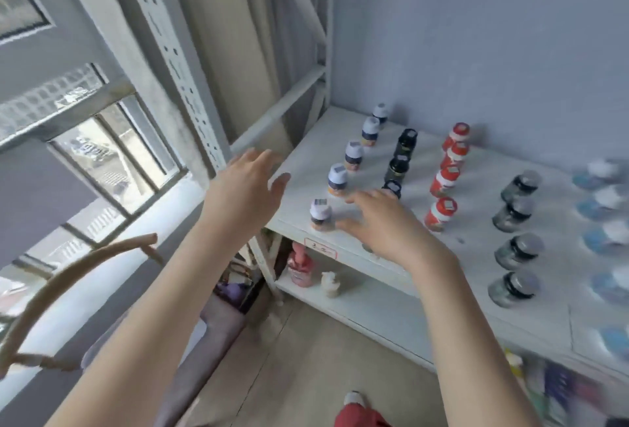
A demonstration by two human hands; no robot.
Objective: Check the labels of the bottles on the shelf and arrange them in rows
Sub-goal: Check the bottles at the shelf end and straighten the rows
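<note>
Both wide and empty, the left hand (pixel 245 185) and right hand (pixel 384 222) are flanking the front white-capped bottle (pixel 320 214), which is probably needing a gentle, upright grasp.

Shelf (pixel 476 266): white, bottles upright in rows running front to back. L to R: 5 white-cap bottles (pixel 337 179) w/ dark labels; 3 black bottles (pixel 406 141) visible; 4 red bottles (pixel 444 181), white caps; 4 grey jars (pixel 519 246); far R, blue-white ones (pixel 599 171), too blurred to count.
</note>
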